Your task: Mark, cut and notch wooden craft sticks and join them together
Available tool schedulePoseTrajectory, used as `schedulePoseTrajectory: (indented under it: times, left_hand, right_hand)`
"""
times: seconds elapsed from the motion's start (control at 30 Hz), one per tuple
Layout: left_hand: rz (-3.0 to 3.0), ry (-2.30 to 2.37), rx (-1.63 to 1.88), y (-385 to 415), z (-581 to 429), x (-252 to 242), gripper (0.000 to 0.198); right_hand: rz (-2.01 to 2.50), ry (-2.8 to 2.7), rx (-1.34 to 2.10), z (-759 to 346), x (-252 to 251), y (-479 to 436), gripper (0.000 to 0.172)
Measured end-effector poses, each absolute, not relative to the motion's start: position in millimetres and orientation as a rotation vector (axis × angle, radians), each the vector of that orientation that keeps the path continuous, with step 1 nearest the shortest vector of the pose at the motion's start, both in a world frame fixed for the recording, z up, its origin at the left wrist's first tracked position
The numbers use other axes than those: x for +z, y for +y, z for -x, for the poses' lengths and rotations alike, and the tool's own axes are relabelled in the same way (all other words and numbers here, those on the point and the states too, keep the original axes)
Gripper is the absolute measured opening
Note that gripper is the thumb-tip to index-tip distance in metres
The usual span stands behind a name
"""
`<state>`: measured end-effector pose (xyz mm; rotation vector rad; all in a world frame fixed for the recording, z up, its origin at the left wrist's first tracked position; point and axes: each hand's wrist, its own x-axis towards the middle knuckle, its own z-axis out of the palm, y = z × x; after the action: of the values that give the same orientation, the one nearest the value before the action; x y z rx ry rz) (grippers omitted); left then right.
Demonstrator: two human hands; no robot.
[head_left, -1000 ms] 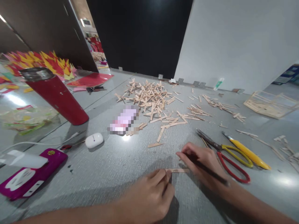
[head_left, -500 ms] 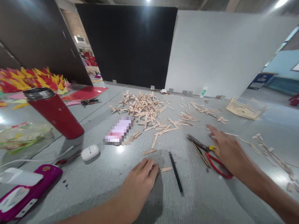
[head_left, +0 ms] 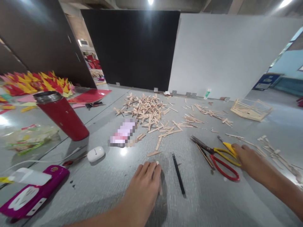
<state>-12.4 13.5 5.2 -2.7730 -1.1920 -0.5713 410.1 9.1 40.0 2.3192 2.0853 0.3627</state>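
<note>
Stick [head_left: 161, 189] is held down on the counter [head_left: 106, 189] under the left hand [head_left: 145, 183], with its far tip and near end left uncovered. By the left hand's fingers, pressed close together, the stick is pinned; whether a thumb is tucked against it is hidden. By the right hand [head_left: 248, 160], well apart, the rear of the yellow cutter [head_left: 228, 147] is covered; the undersides of the fingers are not shown, so it cannot be told how firmly it is gripped.

As far as is shown, the stick is steadied and the cutter is reached, but the two are not brought together. No cut is seen on the ends left bare, and whether the covered middle is marked cannot be told.

Between the hands, the pen [head_left: 178, 174] is left lying on its own, touched by neither. The scissors [head_left: 208, 149] are set just beside the cutter, also out of use. Beyond, many crossed sticks are gathered in a heap [head_left: 145, 108]; whether they are glued cannot be made out. Loose pieces [head_left: 170, 129] are scattered nearer, unjoined by the look of them, while a small frame [head_left: 245, 113] is seen assembled at the far right. How many pieces are left to be worked is not shown.
</note>
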Motion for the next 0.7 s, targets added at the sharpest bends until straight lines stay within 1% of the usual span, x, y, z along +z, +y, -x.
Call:
schedulePoseTrajectory:
  times: [0.1, 0.2, 0.33, 0.4, 0.5, 0.57, 0.63, 0.67, 0.7]
  left_hand:
    - [2.948, -1.332, -0.561, 21, 16, 17, 0.023]
    - [3.085, -1.381, -0.554, 26, 18, 26, 0.024]
    - [3.099, -1.362, -0.606, 21, 14, 23, 0.020]
    - [3.052, -1.298, -0.635, 17, 10, 19, 0.026]
    - [3.116, -1.064, -0.588, 13, 6, 15, 0.041]
    - [3.198, -0.862, -0.460, 14, 4, 15, 0.056]
    - [3.232, -0.694, -0.340, 15, 3, 13, 0.070]
    - [3.236, -0.634, -0.310, 16, 3, 12, 0.071]
    - [3.237, -0.596, -0.304, 17, 2, 11, 0.068]
  right_hand:
    - [-2.341, 2.135, 0.399, -408, 42, 7, 0.035]
    - [-2.380, 2.240, 0.439, -392, 61, 4, 0.039]
    - [-2.567, 2.372, 0.565, -348, 103, -5, 0.029]
    - [-2.542, 2.586, 0.522, -321, 119, -11, 0.030]
    - [-2.272, 2.893, 0.419, -287, 125, -16, 0.035]
    - [-2.074, 3.070, 0.451, -272, 115, -17, 0.029]
    - [-1.988, 3.157, 0.544, -263, 101, -19, 0.021]
    - [-1.997, 3.182, 0.575, -260, 94, -20, 0.020]
    - [-2.045, 3.190, 0.580, -258, 89, -23, 0.020]
